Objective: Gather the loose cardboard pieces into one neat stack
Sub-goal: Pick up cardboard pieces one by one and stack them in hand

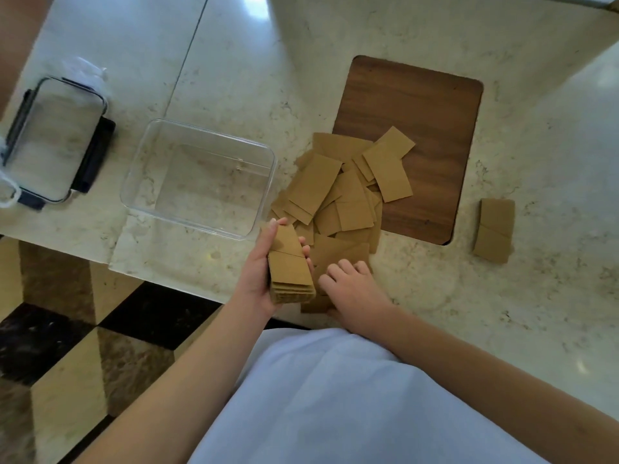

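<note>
No writing, brand or label readable anywhere I can see. The bench (435,313) is pale cream marble with faint veining and a glossy sheen; its near left edge drops to a floor (67,346) of dark and tan checker tiles.

My left hand (264,272) is clamped around a stack of cardboard pieces (289,262), thumb on the left side, fingertips showing on the right edge, held just above the near edge of the bench. The layered edges of the stack face me.

My right hand (351,289) lies just right of the stack, fingers curled and pressed down on loose pieces; I can't tell whether it has actually pinched one.

The loose pile of cardboard pieces (338,192) spreads from my hands toward the far right, overlapping, partly lying on a dark wooden board (432,105). A small separate pair of cardboard pieces (494,231) sits well apart to the right of the board, on the marble.

Left of the pile, touching it at the corner, a clear plastic tub (147,169), nothing visible inside. Far left, a clear lid with dark clips (53,139), with crumpled clear plastic (87,70) behind it.

White clothing (351,396) fills the near middle.
</note>
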{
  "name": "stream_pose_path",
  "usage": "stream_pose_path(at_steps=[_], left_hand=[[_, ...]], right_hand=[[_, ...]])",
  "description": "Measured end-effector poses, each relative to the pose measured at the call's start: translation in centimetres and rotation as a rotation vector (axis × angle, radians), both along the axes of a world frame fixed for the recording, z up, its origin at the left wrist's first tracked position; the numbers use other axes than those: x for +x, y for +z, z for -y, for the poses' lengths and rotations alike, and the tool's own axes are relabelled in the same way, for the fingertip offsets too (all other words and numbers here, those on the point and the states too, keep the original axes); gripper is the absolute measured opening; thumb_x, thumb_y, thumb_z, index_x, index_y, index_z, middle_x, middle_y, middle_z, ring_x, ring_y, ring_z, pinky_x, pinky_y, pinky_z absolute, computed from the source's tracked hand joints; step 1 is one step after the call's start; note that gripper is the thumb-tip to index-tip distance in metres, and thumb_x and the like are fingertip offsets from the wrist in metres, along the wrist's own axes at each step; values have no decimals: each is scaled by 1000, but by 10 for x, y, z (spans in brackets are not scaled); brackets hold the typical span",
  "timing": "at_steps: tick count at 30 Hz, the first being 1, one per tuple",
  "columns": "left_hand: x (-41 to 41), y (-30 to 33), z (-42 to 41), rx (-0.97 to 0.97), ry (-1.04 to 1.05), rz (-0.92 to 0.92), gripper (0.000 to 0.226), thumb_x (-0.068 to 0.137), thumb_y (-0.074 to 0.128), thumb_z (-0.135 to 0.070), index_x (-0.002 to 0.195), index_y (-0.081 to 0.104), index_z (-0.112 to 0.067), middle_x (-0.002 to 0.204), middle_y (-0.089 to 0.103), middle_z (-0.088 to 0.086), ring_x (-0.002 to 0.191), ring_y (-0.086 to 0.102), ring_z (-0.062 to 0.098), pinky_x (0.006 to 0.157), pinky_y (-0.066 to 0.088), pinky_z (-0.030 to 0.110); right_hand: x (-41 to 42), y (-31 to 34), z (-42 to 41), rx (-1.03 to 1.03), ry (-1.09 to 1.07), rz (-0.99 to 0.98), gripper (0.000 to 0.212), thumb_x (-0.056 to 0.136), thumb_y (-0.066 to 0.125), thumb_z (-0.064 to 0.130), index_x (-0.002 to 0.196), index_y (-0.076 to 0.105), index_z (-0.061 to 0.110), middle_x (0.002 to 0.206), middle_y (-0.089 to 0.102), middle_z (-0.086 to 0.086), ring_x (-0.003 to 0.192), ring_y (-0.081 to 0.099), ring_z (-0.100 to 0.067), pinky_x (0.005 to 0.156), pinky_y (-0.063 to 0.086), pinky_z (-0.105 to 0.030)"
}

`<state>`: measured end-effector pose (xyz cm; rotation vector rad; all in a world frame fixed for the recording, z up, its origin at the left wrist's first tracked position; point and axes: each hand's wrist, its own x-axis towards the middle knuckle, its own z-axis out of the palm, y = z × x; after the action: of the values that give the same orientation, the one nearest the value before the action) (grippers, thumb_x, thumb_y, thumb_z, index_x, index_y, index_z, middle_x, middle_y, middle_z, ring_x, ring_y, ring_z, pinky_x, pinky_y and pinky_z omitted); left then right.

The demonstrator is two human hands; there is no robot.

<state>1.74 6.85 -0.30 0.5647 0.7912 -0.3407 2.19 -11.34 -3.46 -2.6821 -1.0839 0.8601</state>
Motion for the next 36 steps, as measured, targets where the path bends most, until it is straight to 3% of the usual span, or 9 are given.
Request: stream_pose_path(at_steps=[3,9,14,17,20,24,30,32,36], left_hand=[[2,-3,0,-14,5,-2,33,92,73,-42,118,65,-24,98,66,13,81,65,23,71,59,37],[2,-5,9,-11,-92,-13,44,89,76,-47,122,64,-21,94,68,13,78,67,25,68,60,38],[0,-3,18,-36,-311,-20,53,87,70,-63,119,75,-21,97,73,16,79,72,27,70,63,41],[1,2,26,-111,-421,-6,58,80,74,-64,118,77,-21,100,71,20,79,71,29,78,61,43],[2,5,32,-38,-594,12,72,74,75,-68,128,72,-20,118,72,24,96,73,37,82,63,49],[-2,9,36,-111,-633,-22,77,64,94,-55,124,75,-12,118,73,21,94,74,36,78,63,48],[-11,7,19,-251,-449,41,64,75,92,-26,133,68,-17,106,71,17,80,69,26,70,60,40],[-13,5,13,-266,-368,106,59,83,85,-24,137,62,-30,106,67,13,81,64,24,75,57,39],[-9,3,11,-188,-278,79,42,76,93,-36,109,68,-25,102,65,11,81,65,24,75,57,42]], right_hand=[[8,9,13,73,-320,-378,19,95,67,33,89,49,28,87,60,6,82,61,-17,64,40,-27],[34,46,53,369,-995,-629,39,101,49,57,101,61,20,83,63,-3,66,59,-23,47,44,-27],[57,82,76,376,-636,-1104,23,81,82,46,101,73,40,94,77,7,84,74,-12,71,57,-28],[71,98,68,197,-286,-972,21,84,80,39,102,76,48,101,75,22,92,71,1,82,52,-22],[83,97,52,69,-220,-721,26,79,83,47,99,77,30,94,75,11,83,69,-10,81,56,-35],[83,91,26,208,-378,-473,44,67,92,44,80,55,24,83,60,6,73,55,-15,59,44,-30],[67,55,20,555,-758,-344,31,82,76,54,95,62,30,94,67,13,83,62,-1,72,53,-21],[64,34,26,453,-767,-209,21,91,71,43,105,63,29,104,62,10,90,58,-4,79,49,-22],[39,3,32,52,-327,-19,50,85,75,45,130,55,32,123,47,2,113,43,-18,92,41,-32]])
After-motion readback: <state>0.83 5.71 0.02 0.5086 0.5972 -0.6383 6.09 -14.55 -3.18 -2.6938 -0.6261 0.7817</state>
